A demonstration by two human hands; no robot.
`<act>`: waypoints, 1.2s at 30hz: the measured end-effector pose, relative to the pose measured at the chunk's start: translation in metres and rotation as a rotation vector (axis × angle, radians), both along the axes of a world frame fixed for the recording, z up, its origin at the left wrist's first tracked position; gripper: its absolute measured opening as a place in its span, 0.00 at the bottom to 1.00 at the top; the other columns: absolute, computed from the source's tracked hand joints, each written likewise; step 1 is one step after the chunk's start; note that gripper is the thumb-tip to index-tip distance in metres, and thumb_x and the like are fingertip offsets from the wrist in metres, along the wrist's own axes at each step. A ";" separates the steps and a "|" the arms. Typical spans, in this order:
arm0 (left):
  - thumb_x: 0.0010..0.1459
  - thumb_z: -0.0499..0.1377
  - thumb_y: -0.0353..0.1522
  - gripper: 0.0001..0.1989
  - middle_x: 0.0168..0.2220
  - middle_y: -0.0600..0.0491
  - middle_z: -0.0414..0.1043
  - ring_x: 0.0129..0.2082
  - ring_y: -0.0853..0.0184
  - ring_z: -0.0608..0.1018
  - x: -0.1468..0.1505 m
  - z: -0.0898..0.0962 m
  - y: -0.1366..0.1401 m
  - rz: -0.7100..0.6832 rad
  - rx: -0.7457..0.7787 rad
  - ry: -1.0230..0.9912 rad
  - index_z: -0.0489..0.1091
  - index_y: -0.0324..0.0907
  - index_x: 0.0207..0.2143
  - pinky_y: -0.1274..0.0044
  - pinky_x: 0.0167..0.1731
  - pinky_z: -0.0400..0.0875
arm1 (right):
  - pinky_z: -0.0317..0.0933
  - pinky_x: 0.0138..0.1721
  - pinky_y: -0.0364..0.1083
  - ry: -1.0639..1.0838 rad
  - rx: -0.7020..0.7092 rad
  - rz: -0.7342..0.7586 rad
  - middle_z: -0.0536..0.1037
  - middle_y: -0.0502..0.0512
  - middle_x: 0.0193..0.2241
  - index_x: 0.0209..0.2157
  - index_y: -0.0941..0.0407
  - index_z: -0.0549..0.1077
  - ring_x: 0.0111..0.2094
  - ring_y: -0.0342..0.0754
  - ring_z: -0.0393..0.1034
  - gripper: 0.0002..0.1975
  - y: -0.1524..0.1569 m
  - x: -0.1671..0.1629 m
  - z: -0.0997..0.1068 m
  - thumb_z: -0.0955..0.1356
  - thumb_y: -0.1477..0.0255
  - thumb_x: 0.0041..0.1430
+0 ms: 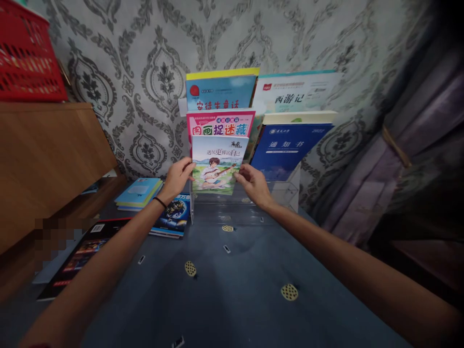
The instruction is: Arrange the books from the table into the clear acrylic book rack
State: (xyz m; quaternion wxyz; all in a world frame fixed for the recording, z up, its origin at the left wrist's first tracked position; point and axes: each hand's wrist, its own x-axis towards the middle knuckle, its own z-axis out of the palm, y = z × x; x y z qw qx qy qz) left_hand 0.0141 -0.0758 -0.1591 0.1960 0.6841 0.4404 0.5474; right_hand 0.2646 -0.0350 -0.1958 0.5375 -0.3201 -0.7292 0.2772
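Observation:
A thin book with a guitar player on its cover (pixel 213 166) stands upright between my hands. My left hand (pixel 178 178) grips its left edge, and my right hand (pixel 253 184) pinches the right edge. It is in front of a pink book (pixel 221 124) in a clear stepped rack (pixel 232 215). Behind the pink one rises a blue book with a yellow top (pixel 223 89). On the rack's right side a dark blue booklet (pixel 292 150) leans before a pale book (pixel 299 92).
Left of the rack, several books lie on the dark blue patterned cloth (pixel 239 290): a light blue stack (pixel 137 192), an Earth-cover book (pixel 176 215) and a black one (pixel 83 256). A wooden cabinet (pixel 47 154) with a red basket (pixel 29 53) stands left, a curtain (pixel 369 183) right.

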 end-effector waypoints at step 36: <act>0.63 0.53 0.43 0.14 0.33 0.51 0.76 0.35 0.61 0.77 -0.023 -0.082 -0.101 0.060 -0.197 0.263 0.72 0.45 0.35 0.74 0.37 0.69 | 0.69 0.48 0.58 -0.152 0.379 -0.440 0.77 0.64 0.45 0.54 0.56 0.71 0.44 0.55 0.74 0.21 -0.006 0.080 0.060 0.65 0.69 0.59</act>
